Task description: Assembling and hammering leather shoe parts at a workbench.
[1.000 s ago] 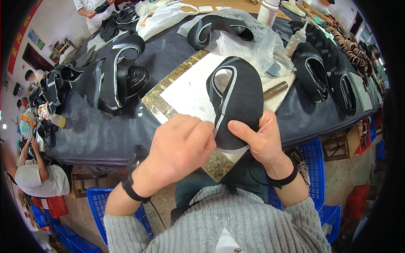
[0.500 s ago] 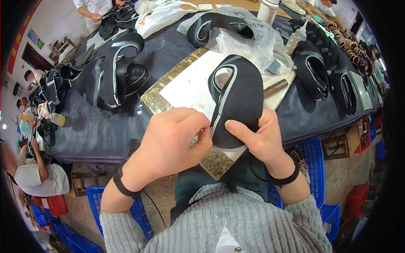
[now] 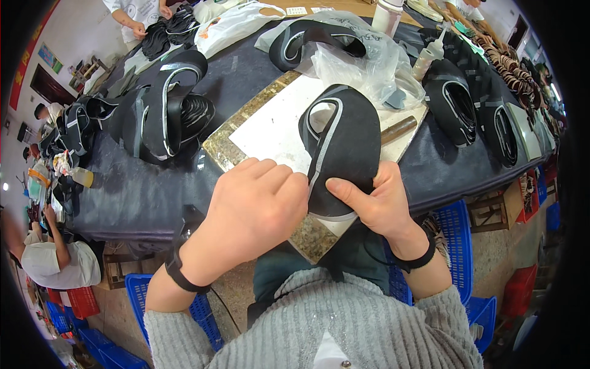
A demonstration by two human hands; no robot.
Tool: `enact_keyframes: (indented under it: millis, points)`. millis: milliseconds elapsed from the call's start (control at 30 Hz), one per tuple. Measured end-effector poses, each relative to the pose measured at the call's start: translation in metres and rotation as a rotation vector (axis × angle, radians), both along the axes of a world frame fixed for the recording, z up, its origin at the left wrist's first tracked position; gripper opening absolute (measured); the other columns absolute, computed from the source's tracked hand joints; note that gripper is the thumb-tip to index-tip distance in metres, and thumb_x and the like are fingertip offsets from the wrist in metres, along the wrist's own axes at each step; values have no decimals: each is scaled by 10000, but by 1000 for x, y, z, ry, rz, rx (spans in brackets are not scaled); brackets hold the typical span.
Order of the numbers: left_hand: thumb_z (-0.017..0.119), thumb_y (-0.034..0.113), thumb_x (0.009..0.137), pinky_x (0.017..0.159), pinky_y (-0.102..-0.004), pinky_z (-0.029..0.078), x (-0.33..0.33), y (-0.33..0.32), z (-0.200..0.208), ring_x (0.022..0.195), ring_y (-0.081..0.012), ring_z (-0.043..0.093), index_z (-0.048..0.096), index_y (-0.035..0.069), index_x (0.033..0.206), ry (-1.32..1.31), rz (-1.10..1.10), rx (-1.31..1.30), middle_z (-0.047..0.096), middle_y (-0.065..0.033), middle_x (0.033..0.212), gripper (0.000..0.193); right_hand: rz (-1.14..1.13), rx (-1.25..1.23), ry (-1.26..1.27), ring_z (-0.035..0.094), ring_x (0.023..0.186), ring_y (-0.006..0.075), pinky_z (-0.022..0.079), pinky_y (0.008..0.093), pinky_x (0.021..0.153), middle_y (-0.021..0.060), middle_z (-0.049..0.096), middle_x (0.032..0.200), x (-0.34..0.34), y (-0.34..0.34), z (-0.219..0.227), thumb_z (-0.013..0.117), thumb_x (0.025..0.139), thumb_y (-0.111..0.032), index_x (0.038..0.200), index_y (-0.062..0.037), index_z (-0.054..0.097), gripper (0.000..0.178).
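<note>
A black shoe upper (image 3: 353,141) with a grey strip along its curved opening stands out in front of me, above the board. My right hand (image 3: 382,203) grips its lower right edge, thumb lying flat on the black face. Against the lower left edge, my left hand (image 3: 255,200) is curled closed with the knuckles turned up; its fingertips are hidden behind the hand at the upper's rim. Under the work lies a stone slab (image 3: 236,138) with a white sheet (image 3: 264,132) on it. A wooden-handled tool (image 3: 399,130) rests at the right of the upper.
Stacked black uppers (image 3: 163,120) stand on the dark-covered table (image 3: 123,206) at left, more (image 3: 452,104) at right. Behind the slab are a clear plastic bag (image 3: 362,74), a nozzle bottle (image 3: 428,56) and a white bottle (image 3: 387,17). Blue baskets (image 3: 455,246) flank me; co-workers sit around.
My left hand has rolled over, its knuckles now facing up and the gap between thumb and fingers out of sight. The right hand keeps its grip on the upper.
</note>
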State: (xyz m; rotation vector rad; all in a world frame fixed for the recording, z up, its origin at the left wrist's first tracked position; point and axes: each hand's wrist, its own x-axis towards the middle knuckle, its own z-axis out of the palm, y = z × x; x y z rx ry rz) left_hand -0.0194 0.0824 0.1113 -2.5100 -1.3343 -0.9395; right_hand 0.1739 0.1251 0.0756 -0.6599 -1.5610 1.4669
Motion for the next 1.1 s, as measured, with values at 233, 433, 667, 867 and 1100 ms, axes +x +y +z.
enact_keyframes:
  millis: [233, 433, 667, 867, 1100]
  points:
    - [653, -16, 654, 514, -291, 437, 2, 1, 3, 579, -228, 578, 574, 25, 727, -207, 38, -203, 571, -76, 643, 115, -47, 209, -53, 607, 758, 79, 481, 249, 646, 58, 698, 853, -3, -4, 4, 658, 857, -31, 930, 50, 658, 109]
    - [651, -26, 646, 504, -278, 435, 0, 7, -1, 556, -194, 562, 574, 28, 732, -178, -43, -73, 564, -68, 631, 128, -27, 66, 13, 601, 752, 72, 483, 247, 650, 60, 698, 853, -3, -4, 6, 659, 858, -35, 938, 44, 663, 113]
    - [646, -13, 735, 581, -249, 451, 3, 8, -3, 615, -157, 594, 614, 19, 796, -118, 21, -22, 610, -47, 686, 75, -73, 62, -82, 610, 790, 75, 498, 234, 688, 42, 693, 881, 1, 1, 0, 648, 871, -32, 959, 24, 670, 106]
    - [631, 32, 857, 900, -271, 409, 7, 12, -15, 975, -118, 564, 594, -32, 1074, -949, -256, -718, 638, -64, 999, 229, -70, -546, 525, 655, 889, 148, 538, 286, 791, 69, 672, 1015, 4, 8, -10, 635, 893, -60, 1079, -16, 622, 191]
    - [636, 17, 827, 824, -239, 433, 12, 10, -4, 878, -75, 568, 630, -36, 947, -756, -172, -717, 646, -23, 887, 131, -100, -542, 569, 652, 899, 157, 538, 294, 794, 69, 666, 1019, 6, 10, -12, 613, 908, -75, 1081, -24, 616, 180]
